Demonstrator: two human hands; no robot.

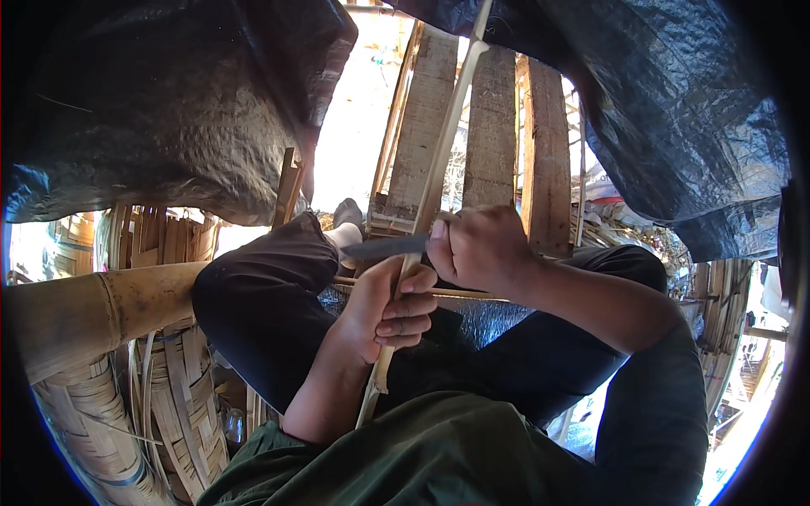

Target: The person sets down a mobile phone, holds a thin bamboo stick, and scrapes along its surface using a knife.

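A long pale bamboo strip (445, 139) slants from my lap up and away past the top of the view. My left hand (395, 308) is closed round its lower part, with the strip's end showing below the fist near my shirt. Just above that, my right hand (479, 249) grips a knife (386, 247), its handle hidden in the fist. The dark blade points left and lies across the strip, close over my left hand; whether the edge bites in cannot be seen.
Wooden planks (489, 126) form a slatted bench ahead of me. A thick bamboo pole (110, 308) juts in at the left above woven bamboo baskets (160, 396). Dark plastic sheeting (169, 110) hangs at both upper sides. My bent knees flank the strip.
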